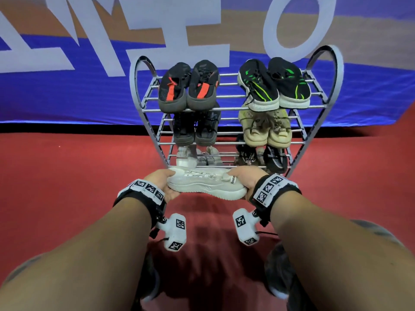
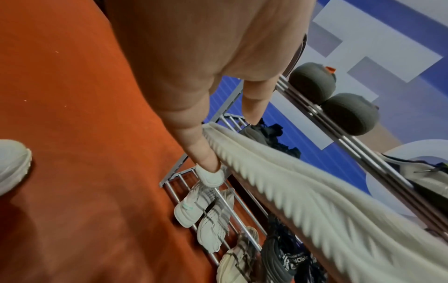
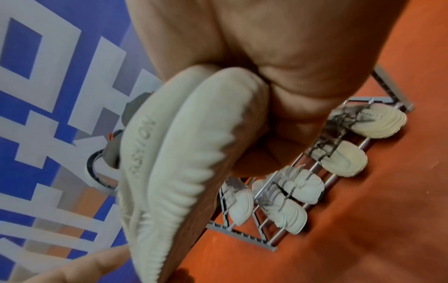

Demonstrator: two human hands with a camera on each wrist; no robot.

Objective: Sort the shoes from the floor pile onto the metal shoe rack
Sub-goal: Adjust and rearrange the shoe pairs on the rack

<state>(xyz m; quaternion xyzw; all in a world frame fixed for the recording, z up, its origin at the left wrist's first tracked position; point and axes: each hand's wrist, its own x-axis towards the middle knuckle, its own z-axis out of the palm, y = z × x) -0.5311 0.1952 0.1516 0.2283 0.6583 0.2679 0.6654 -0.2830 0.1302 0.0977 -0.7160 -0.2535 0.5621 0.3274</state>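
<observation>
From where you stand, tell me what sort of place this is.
Probably an indoor sports or event hall, not a home: red carpet-like floor, a large blue banner with big pale lettering behind, and a silver metal shoe rack stocked with sneakers.

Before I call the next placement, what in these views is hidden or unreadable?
- Head view: the metal shoe rack's lowest shelf is hidden behind the white sneakers held by the left hand and right hand.
- Right wrist view: the raised lettering on a white sole is too blurred to read.
- Left wrist view: the light shoe on the floor is cut off by the left edge.
</observation>
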